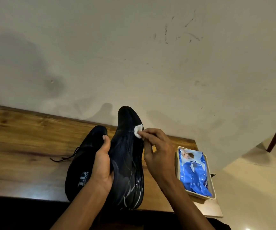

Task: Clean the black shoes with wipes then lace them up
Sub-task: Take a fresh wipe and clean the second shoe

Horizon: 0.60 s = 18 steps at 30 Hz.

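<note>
Right hand point(157, 146) pinches crumpled wipe point(138, 129) on glossy shoe point(127, 156).

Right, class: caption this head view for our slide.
Left hand holds a black shoe while right hand rubs it with a wipe.

tabletop point(26, 138): brown wood, set against wall | on it: laced black shoe point(82, 163) lying just left of the left grip | shallow cream tray point(212, 195) holding blue wipes pack point(194, 173), right of the right grip
</note>
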Each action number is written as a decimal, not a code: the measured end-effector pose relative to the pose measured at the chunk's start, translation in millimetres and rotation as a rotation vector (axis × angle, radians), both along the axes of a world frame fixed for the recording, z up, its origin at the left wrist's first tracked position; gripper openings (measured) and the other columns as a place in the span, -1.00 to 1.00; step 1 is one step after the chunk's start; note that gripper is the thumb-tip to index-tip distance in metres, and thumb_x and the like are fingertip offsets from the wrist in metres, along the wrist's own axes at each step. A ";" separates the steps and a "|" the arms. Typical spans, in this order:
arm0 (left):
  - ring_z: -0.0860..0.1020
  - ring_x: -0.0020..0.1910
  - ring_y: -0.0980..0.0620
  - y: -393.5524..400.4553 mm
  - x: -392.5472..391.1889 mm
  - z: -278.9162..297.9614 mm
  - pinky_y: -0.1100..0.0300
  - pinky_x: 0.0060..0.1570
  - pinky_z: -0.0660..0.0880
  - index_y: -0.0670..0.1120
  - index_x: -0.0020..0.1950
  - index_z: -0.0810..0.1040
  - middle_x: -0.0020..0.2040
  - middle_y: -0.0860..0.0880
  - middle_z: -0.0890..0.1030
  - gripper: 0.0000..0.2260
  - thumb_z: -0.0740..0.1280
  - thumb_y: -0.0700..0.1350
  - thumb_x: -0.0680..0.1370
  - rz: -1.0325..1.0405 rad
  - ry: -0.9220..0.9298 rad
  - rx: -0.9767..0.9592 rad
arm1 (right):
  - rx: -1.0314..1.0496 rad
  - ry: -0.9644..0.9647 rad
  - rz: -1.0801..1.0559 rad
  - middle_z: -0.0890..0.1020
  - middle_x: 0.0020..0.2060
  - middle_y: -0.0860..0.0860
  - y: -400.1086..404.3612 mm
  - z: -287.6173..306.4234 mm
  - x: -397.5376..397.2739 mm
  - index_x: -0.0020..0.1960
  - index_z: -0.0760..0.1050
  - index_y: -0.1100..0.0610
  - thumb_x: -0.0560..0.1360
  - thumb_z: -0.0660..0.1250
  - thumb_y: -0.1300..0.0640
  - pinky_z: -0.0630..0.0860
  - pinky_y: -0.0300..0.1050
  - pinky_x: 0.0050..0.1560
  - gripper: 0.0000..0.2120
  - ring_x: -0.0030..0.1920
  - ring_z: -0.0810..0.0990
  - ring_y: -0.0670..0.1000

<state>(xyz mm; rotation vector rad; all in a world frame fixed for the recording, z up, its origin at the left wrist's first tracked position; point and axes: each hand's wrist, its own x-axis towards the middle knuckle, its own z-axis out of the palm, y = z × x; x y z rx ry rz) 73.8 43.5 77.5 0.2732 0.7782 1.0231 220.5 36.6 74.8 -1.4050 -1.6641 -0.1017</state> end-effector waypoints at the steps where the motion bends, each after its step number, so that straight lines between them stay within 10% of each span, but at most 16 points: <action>1: 0.70 -0.02 -0.15 0.4 1.5 -0.5 -0.03 0.00 0.52 -0.22 0.20 0.62 0.08 -0.24 0.69 -0.38 0.14 0.30 0.59 -0.004 0.001 -0.003 | -0.003 -0.005 -0.014 0.65 0.01 0.00 2.1 0.4 0.8 0.10 0.70 0.17 0.48 0.44 0.37 0.60 -0.16 0.01 -0.76 0.01 0.62 -0.05; 18: 0.68 0.07 -0.19 -6.0 19.4 2.9 -0.12 0.21 0.53 -0.11 0.24 0.62 0.10 -0.19 0.70 -0.43 0.20 0.31 0.54 -0.081 0.138 0.104 | -0.018 -0.296 -0.067 0.66 -0.02 0.12 13.7 13.6 9.3 0.07 0.70 0.25 0.46 0.41 0.31 0.51 -0.22 0.01 -0.79 -0.02 0.61 0.09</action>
